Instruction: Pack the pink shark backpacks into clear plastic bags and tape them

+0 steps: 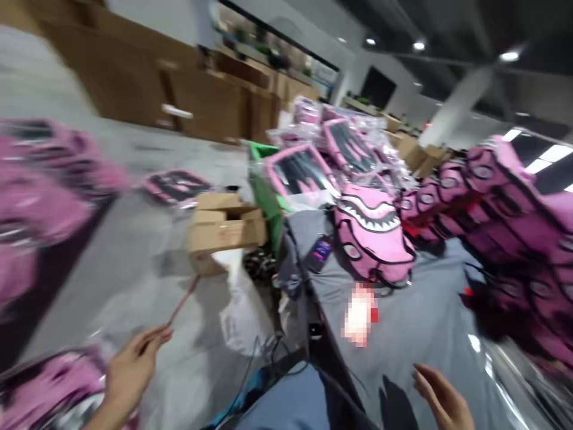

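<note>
My left hand [136,364] is closed, its fingertips pinching a thin reddish strip [182,300] that sticks out up and to the right. Motion blur hides what kind of strip it is. Low on the right, my right hand [441,394] hovers over the grey-covered table [416,334], fingers loosely curved and apart, with nothing visible in them. A pink backpack [373,236] with a white toothed-mouth print lies on the table, beyond my right hand. Left of it rests a phone [319,254] with a lit screen. A pixelated patch covers something near the backpack.
Pink backpacks [505,221] are stacked along the table's right side. Wrapped pink bags [304,173] pile up behind. An open cardboard box [228,230] and a white plastic bag [244,316] stand left of the table. More pink bags [45,185] lie at far left.
</note>
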Demonstrator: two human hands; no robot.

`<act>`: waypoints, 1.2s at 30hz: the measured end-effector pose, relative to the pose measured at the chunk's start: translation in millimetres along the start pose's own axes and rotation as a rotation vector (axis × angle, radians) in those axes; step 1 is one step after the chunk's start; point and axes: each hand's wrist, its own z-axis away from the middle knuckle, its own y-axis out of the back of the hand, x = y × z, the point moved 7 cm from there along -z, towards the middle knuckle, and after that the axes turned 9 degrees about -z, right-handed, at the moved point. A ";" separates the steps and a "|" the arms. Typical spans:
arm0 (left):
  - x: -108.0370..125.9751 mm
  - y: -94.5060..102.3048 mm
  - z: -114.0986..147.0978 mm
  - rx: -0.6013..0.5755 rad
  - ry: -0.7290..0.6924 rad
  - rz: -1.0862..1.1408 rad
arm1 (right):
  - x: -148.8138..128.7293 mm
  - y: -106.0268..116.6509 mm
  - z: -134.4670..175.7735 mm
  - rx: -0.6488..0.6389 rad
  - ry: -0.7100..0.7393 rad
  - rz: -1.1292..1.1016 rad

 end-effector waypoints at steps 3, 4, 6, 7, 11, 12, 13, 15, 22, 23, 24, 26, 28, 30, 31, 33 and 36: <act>112.4 -73.0 16.4 -0.267 -0.359 0.218 | -29.1 -3.6 -3.4 0.001 -0.005 -0.030; 150.3 -91.4 28.6 -0.355 -0.493 0.251 | -35.9 -8.3 -4.7 -0.018 -0.007 -0.034; 215.5 -118.2 50.9 -0.467 -0.715 0.254 | -44.0 -18.8 -7.3 -0.062 -0.011 -0.038; 241.3 -127.1 56.9 -0.474 -0.788 0.239 | -46.1 -23.0 -8.9 -0.078 -0.010 -0.039; 301.4 -143.9 46.3 -0.291 -0.902 0.112 | -50.0 -26.2 -23.1 -0.084 0.022 -0.031; 308.0 -145.8 41.0 -0.245 -0.915 0.071 | -50.7 -24.7 -29.0 -0.077 0.031 -0.032; 312.6 -147.7 36.6 -0.208 -0.926 0.025 | -51.0 -23.1 -35.7 -0.067 0.036 -0.035; 318.1 -151.7 31.6 -0.162 -0.947 -0.082 | -50.3 -21.3 -51.7 -0.049 0.035 -0.048; 327.4 -169.0 48.2 -0.160 -1.055 -0.302 | -19.5 -38.9 -114.9 0.068 -0.050 -0.194; 328.5 -170.8 52.5 -0.165 -1.096 -0.299 | -11.9 -42.2 -120.4 0.088 -0.067 -0.212; 329.9 -172.3 55.4 -0.163 -1.125 -0.299 | -4.4 -44.9 -124.3 0.108 -0.081 -0.226; 334.9 -176.7 54.2 -0.145 -1.112 -0.327 | 8.2 -48.4 -128.4 0.138 -0.104 -0.248; 343.3 -184.5 45.1 -0.131 -1.008 -0.402 | 16.5 -49.9 -129.3 0.151 -0.122 -0.268; 353.1 -197.4 35.7 -0.165 -0.892 -0.512 | 20.3 -50.6 -128.5 0.153 -0.134 -0.289; 357.9 -204.1 32.7 -0.187 -0.852 -0.565 | 20.8 -51.0 -127.7 0.152 -0.136 -0.298; 365.8 -214.7 30.3 -0.208 -0.809 -0.638 | 20.4 -52.1 -125.8 0.151 -0.135 -0.312; 371.7 -220.8 30.9 -0.173 -0.788 -0.661 | 19.1 -54.9 -125.0 0.135 -0.132 -0.321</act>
